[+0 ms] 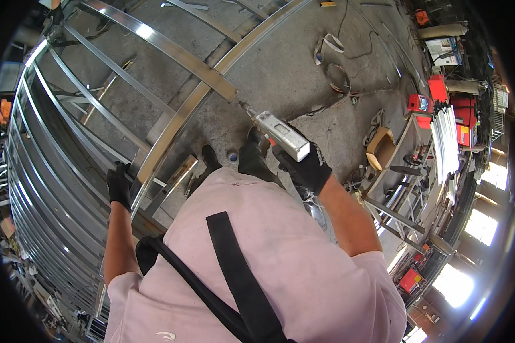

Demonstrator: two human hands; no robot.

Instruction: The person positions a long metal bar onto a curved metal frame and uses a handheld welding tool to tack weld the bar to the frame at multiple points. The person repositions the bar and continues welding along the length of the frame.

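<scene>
My right hand [304, 167], in a black glove, is wrapped round the grip of a power drill [279, 132] with a boxy, silver-grey body and an orange part by the grip. Its narrow tip points up and left, just short of the end of a metal crossbar [214, 80]. On the left, my black-gloved left hand [119, 184] grips the edge of a metal frame [165, 136] beside its long rail. Part of its fingers is hidden against the metal. The crossbar lies over the rail and sticks out past it.
Long shiny metal bars [46, 228] run side by side at the left. Cables [339, 79] and a pale strap [329, 44] lie on the concrete floor. A cardboard box [380, 147] stands to the right, near a metal rack [395, 211] and red machines [420, 104].
</scene>
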